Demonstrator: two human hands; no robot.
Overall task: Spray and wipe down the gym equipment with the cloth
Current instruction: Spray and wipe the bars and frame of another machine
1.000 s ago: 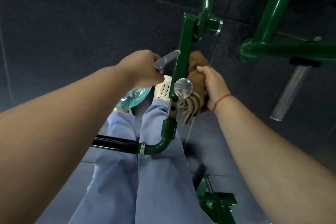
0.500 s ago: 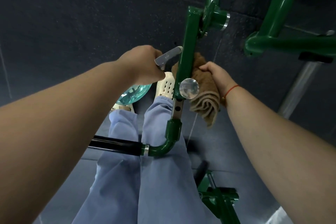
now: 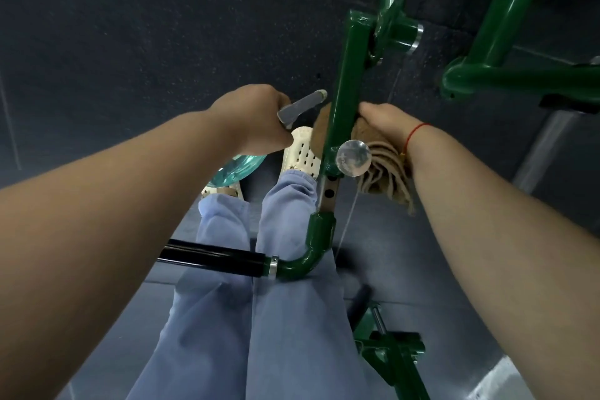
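Observation:
A green steel arm of the gym machine runs up the middle, with a shiny round knob on it and a black handle grip at its lower bend. My right hand holds a brown cloth wrapped against that green arm, just above the knob; part of the cloth shows left of the arm too. My left hand grips a spray bottle, whose grey nozzle points at the arm and whose teal body hangs below the hand.
More green frame tubes cross the upper right, with a steel bar below them. A green base bracket sits low at the right. My legs in blue trousers and white perforated shoes stand on dark rubber flooring.
My right hand has slid the cloth up the green arm, from beside the knob to above it. The left hand has kept the spray bottle in much the same place.

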